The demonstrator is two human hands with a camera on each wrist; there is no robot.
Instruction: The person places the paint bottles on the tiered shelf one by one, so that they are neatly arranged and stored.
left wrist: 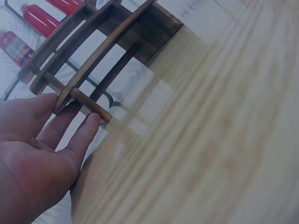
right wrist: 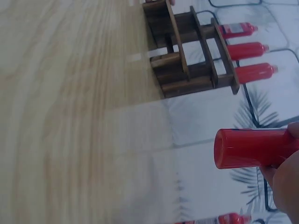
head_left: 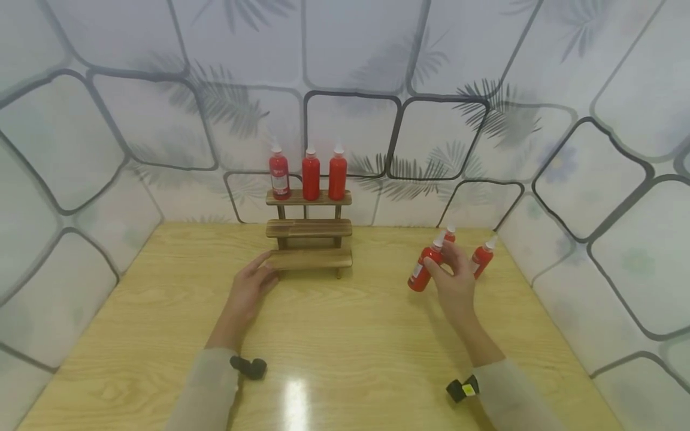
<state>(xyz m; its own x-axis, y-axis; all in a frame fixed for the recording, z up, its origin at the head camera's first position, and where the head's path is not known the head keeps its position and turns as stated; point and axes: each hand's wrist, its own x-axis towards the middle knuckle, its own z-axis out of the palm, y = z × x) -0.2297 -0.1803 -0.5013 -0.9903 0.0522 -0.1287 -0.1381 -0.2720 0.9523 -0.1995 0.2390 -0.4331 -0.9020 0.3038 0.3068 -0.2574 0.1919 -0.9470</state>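
Observation:
My right hand (head_left: 456, 288) grips a red squeeze bottle (head_left: 420, 275) with a white pointed nozzle. It is tilted, its base off the table; the right wrist view shows the red base (right wrist: 233, 148) towards the camera. Behind that hand stand two more red bottles, one mostly hidden (head_left: 450, 237) and one to the right (head_left: 481, 260). My left hand (head_left: 252, 286) holds the left end of the lowest step of a three-step wooden rack (head_left: 309, 228), thumb and fingers about its edge (left wrist: 70, 91). On the top step stand three red bottles (head_left: 311, 176), upright side by side.
The rack stands on a light wood-grain table (head_left: 345, 335), near the back wall (head_left: 350, 131) with its stone-and-leaf pattern. A side wall (head_left: 609, 269) borders the table on the right, another (head_left: 59, 239) on the left. No bottles stand on the rack's middle and lowest steps.

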